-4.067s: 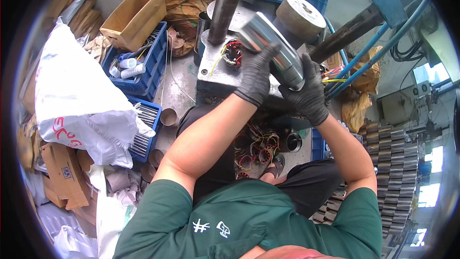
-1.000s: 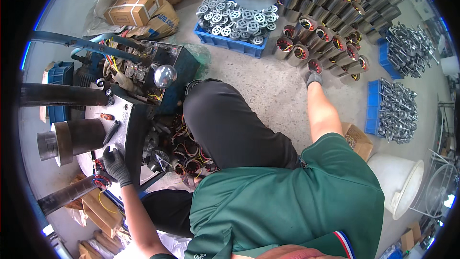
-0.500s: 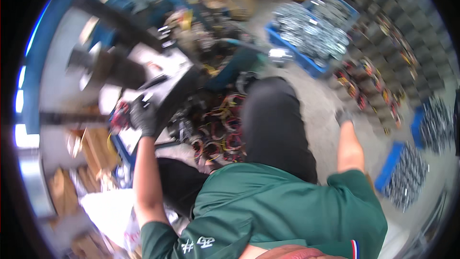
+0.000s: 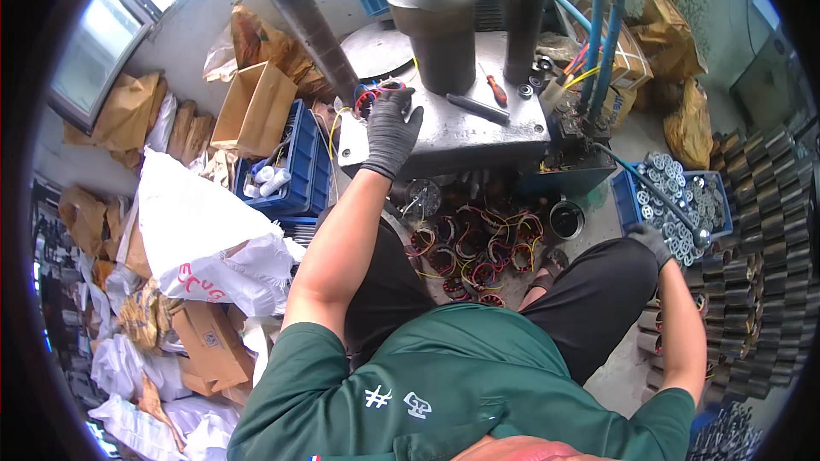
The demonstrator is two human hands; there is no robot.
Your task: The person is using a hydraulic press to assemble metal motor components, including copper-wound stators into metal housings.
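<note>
My left hand [image 4: 391, 138], in a dark grey knitted glove, reaches to the near left part of a metal press table [image 4: 427, 132]. Its fingers close over the rim of a ring-shaped motor stator [image 4: 366, 102] with red and blue windings and a yellow lead; the hand partly hides it. My right hand [image 4: 652, 244], gloved alike, is by my right knee with its fingers loosely stretched and nothing seen in them. Close to that hand is the ball end of a metal lever [image 4: 701, 238], apart from it. A thick dark press ram [image 4: 448, 51] stands over the table.
A red screwdriver [image 4: 494, 90] and a dark bar [image 4: 478, 108] lie on the table. Several wired stators [image 4: 471, 244] cover the floor between my legs. At right are a blue crate [image 4: 626, 202] of metal discs and stacked dark cylinders [image 4: 769, 205]. A white sack [image 4: 205, 230] is at left.
The view has swung left toward the press and sharpened. My left hand stays at the stator. My right hand now shows by the knee and the lever's ball end.
</note>
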